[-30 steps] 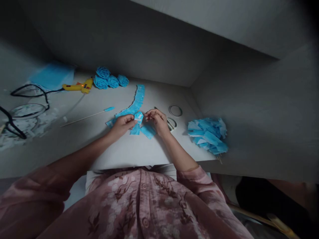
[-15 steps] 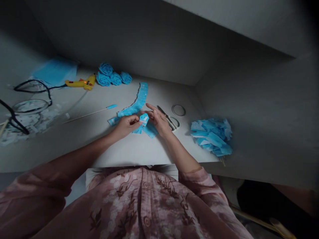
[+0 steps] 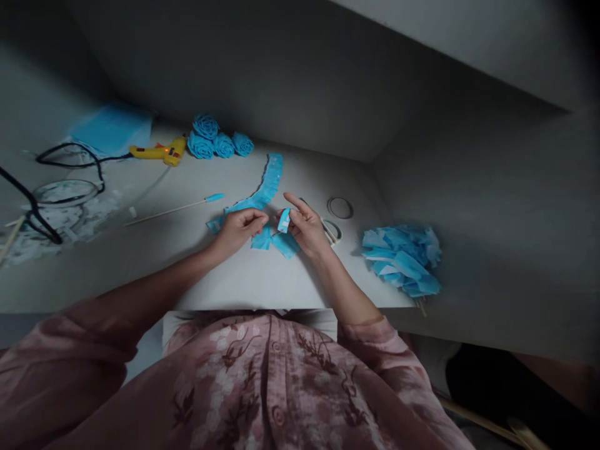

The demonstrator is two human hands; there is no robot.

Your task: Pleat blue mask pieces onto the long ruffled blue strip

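My right hand (image 3: 305, 230) pinches a small folded piece of blue fabric (image 3: 284, 220) between thumb and fingers, its index finger stretched out. Just left of it is my left hand (image 3: 241, 231), thumb and fingertips pressed together; whatever they may hold is too small to see. Below and between the hands lie two flat blue pieces (image 3: 285, 245) on the table. Behind my left hand curves a long blue frilled strip (image 3: 269, 181). Scissors (image 3: 332, 231) lie partly hidden behind my right hand.
On the white table (image 3: 281, 287), a yellow glue gun (image 3: 164, 152) and several blue fabric roses (image 3: 222, 145) stand at the back. A blue-tipped stick (image 3: 175, 209) lies left. Right are a ring-shaped roll (image 3: 340, 207) and a bundle of blue pieces (image 3: 403, 259). White scraps (image 3: 89, 215) cover the far left.
The small blue piece has passed from my left fingers to my right hand and now looks folded narrower. My left hand has drawn slightly apart from it.
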